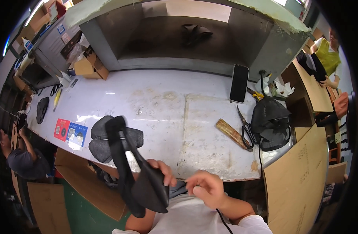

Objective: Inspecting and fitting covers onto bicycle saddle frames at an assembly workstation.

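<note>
My left hand (161,171) grips a black shoe (149,191) by its upper edge, in front of my body near the table's front edge. A long dark sole-like part of it stands up over the table, with a strap beside it. To the right of the shoe, my right hand (206,189) hovers with its fingers half curled and the thumb apart from them; nothing shows in it. Behind the shoe, several dark grey pads shaped like insoles (101,150) lie on the white table (159,117), partly covered by the shoe.
At the right lie a worn wooden-looking bar (232,133), black-handled scissors (247,134), a black bag (270,121) and a phone (239,84). Black footwear (196,34) sits in the grey shelf (124,35) behind. Cardboard (296,179) flanks the table. Other people (329,58) are at both sides.
</note>
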`<action>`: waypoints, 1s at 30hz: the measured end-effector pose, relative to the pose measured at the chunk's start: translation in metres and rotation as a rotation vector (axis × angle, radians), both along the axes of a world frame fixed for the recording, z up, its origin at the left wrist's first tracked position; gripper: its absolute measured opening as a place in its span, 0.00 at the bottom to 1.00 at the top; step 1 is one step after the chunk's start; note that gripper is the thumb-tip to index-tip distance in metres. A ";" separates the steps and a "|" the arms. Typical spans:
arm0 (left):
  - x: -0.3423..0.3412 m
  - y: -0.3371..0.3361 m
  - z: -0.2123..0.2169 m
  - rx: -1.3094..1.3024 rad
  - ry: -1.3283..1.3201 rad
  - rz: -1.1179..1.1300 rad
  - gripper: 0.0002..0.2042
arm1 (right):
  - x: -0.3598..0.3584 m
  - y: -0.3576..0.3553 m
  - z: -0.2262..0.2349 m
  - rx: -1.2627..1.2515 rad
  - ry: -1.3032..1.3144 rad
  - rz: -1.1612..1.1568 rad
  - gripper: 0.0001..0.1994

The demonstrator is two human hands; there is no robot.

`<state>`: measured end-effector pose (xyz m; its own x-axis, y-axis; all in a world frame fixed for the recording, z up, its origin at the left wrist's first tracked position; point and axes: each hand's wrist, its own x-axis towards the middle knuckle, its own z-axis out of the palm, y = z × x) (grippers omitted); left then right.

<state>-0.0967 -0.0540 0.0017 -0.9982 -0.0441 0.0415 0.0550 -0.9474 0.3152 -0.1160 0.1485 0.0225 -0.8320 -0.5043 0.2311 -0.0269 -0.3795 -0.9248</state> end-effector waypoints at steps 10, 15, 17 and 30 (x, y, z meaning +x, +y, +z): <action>0.022 0.019 0.008 -0.400 -0.476 -0.139 0.20 | -0.028 -0.016 0.027 0.436 -0.035 0.041 0.09; 0.027 0.008 -0.010 -0.665 -0.266 -0.203 0.20 | -0.026 -0.028 0.027 0.529 0.406 -0.241 0.06; 0.031 0.009 0.006 -0.233 -0.468 -0.291 0.19 | -0.024 -0.026 0.031 0.515 0.527 -0.240 0.07; 0.031 0.040 0.077 -0.887 -0.243 -0.156 0.40 | -0.030 -0.016 0.042 0.254 -0.162 0.110 0.09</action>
<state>-0.0657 -0.0143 0.0783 -0.9758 0.0395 -0.2149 -0.2152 -0.3454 0.9135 -0.1456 0.1323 0.0643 -0.7847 -0.6182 -0.0448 0.1572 -0.1286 -0.9792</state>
